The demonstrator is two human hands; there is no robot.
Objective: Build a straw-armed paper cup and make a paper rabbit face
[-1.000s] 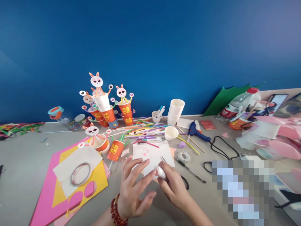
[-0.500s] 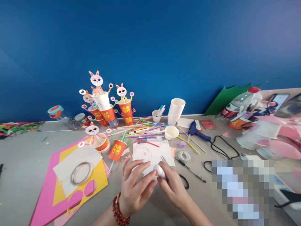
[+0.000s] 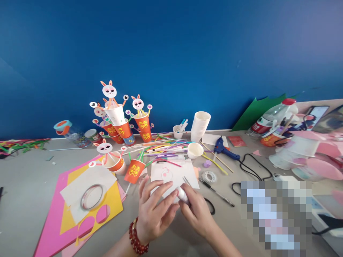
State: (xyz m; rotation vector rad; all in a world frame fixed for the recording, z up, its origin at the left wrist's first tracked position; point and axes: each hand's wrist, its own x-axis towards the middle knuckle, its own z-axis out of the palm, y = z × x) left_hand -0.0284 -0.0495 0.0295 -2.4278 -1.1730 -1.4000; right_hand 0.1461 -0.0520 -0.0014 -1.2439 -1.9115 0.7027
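Note:
My right hand (image 3: 197,208) is closed around a short white glue stick (image 3: 182,194), whose end points up and to the left. With its fingers spread, my left hand (image 3: 157,205) holds nothing. Its index fingertip is at the end of the glue stick, apparently touching it. Beyond both hands lies a white sheet (image 3: 189,169) with a small pink drawing. Partly hidden under my right hand are scissors (image 3: 210,206), with a black handle loop and blade tips showing. A purple cap (image 3: 207,163) stands past the sheet.
Left are paper cups with rabbit faces (image 3: 109,90), coloured sheets (image 3: 55,214) and a tape roll (image 3: 92,197). Pipe cleaners (image 3: 163,146) and stacked white cups (image 3: 200,126) lie behind. Right are a tape dispenser roll (image 3: 209,177), a pen (image 3: 219,194) and a corded blue glue gun (image 3: 226,151).
The glue stick has tilted slightly in my right hand, so more of its side shows. My left hand has barely shifted, and the things on the table stay where they were.

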